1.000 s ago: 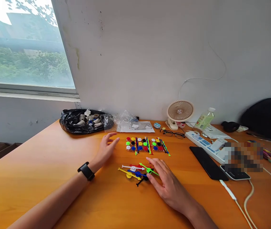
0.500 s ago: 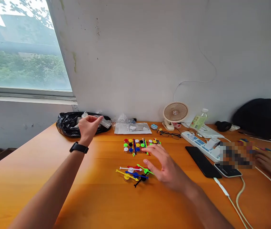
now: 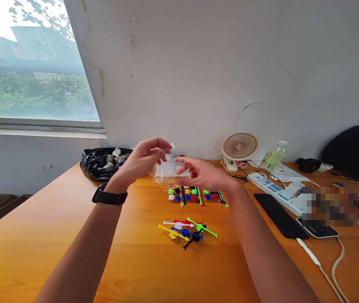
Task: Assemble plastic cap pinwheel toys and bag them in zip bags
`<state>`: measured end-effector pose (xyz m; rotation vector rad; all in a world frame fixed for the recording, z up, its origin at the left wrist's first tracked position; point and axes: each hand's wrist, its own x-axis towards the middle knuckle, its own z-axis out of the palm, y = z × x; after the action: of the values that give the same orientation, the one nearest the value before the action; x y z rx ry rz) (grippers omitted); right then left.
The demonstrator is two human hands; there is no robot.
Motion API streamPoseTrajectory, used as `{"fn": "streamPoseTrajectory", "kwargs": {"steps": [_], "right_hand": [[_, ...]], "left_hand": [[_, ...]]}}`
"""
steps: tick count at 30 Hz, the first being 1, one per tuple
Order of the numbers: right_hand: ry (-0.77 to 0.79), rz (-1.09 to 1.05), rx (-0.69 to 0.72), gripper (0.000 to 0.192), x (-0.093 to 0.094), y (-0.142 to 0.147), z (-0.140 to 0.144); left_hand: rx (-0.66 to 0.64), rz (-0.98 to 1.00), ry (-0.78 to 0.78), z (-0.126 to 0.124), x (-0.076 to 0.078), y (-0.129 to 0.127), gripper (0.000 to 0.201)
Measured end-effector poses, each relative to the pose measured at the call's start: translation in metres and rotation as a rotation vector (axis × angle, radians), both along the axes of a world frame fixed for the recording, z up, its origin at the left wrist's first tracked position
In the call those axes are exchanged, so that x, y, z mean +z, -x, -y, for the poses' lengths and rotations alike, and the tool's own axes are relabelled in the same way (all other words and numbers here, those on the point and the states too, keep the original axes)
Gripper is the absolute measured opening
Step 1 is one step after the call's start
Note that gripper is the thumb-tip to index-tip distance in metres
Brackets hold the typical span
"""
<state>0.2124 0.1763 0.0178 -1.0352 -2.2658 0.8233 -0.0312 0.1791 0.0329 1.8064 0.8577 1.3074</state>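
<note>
L hand [image 3: 149, 155] is curled at the L/top of a clear plastic bag [image 3: 165, 171], looks like it has the film btwn thumb & fingers. R hand [image 3: 200, 172] is part-open, fingers bent at the bag's R side; contact w/ the film can't be confirmed b/c it's see-through. Bag is up btwn the hands, above the far part of the desk [image 3: 128, 261], overlapping the far-L corner of the rows of colored discs & arrows [image 3: 194, 197]. Loose arrow spinners [image 3: 185, 232] lie on the near side, a small overlapping cluster.

Doing it well, my read: thin film prob. slips & clings, so hold one layer at the edge w/ L fingertips and work the other layer w/ R thumb & index. Keep bag higher than the rows, else a loose corner could drag discs out of line. Forearms wide of the spinners, R one esp.

Writing: bottle [image 3: 270, 160] at far R has a green label w/ marks, too small to read. Fan [image 3: 240, 147] has a hub badge, n/a at this res. Power strip [image 3: 275, 195]: no legible text. Black phone [image 3: 280, 215] & wristband [image 3: 110, 196]: no brand visible.
</note>
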Motion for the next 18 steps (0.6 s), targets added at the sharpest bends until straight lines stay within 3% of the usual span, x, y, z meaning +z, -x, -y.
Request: {"fn": "streamPoseTrajectory", "kwargs": {"steps": [2,4,7,14,16,18], "right_hand": [[0.044,-0.038,0.063,0.046,-0.01,0.005,-0.009],[0.051,-0.107,0.038,0.031,-0.012,0.004,-0.016],[0.084,-0.247,-0.038,0.034,-0.008,-0.008,-0.022],[0.129,-0.676,-0.285,0.04,-0.012,-0.022,-0.036],[0.234,-0.733,-0.251,0.041,-0.018,-0.014,-0.036],[0.353,-0.719,-0.109,0.046,-0.025,-0.001,-0.035]], "left_hand": [[0.103,-0.024,-0.076,0.0,-0.001,-0.004,0.02],[0.178,-0.016,-0.126,-0.004,-0.004,-0.005,0.031],[0.251,0.067,-0.193,-0.014,-0.01,0.001,0.041],[0.315,0.323,-0.204,-0.036,-0.023,0.021,0.034],[0.299,0.367,-0.191,-0.037,-0.026,0.016,0.033],[0.283,0.388,-0.181,-0.037,-0.029,0.006,0.033]]}}
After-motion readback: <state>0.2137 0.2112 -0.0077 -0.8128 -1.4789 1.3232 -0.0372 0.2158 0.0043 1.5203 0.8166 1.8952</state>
